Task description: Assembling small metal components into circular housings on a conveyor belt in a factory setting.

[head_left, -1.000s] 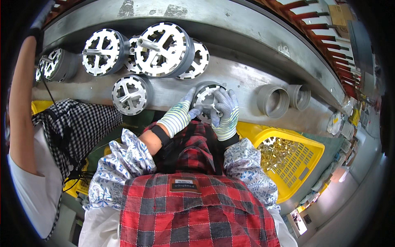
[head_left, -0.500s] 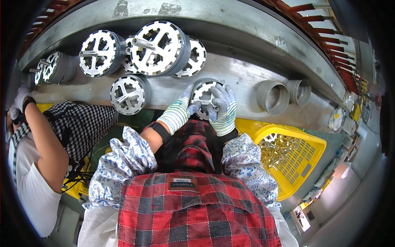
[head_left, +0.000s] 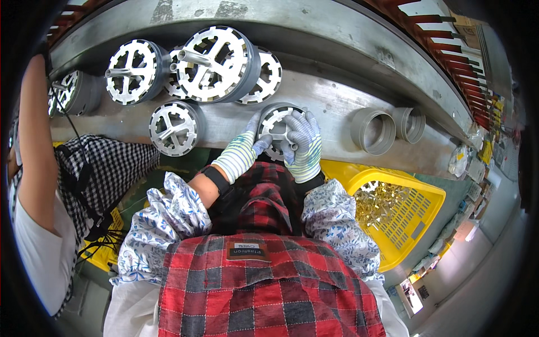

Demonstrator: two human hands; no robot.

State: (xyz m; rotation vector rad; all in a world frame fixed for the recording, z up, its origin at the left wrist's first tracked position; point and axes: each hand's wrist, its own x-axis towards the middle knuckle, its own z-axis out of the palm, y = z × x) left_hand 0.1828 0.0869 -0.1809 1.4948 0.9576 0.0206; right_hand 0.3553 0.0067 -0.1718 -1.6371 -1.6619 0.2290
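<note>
Gripping the slotted wheel [head_left: 279, 136] at the metal bench [head_left: 328, 109]'s near edge, my left hand [head_left: 242, 154] on its left rim, right hand [head_left: 304, 143] curled over its right side, I should keep pressure even.

Green-striped white gloves [head_left: 306, 151], silver wheel [head_left: 276, 124], blue-flowered white sleeves [head_left: 163, 236], red-and-black checked apron [head_left: 269, 289], and there's a bright yellow basket [head_left: 420, 222]!
</note>
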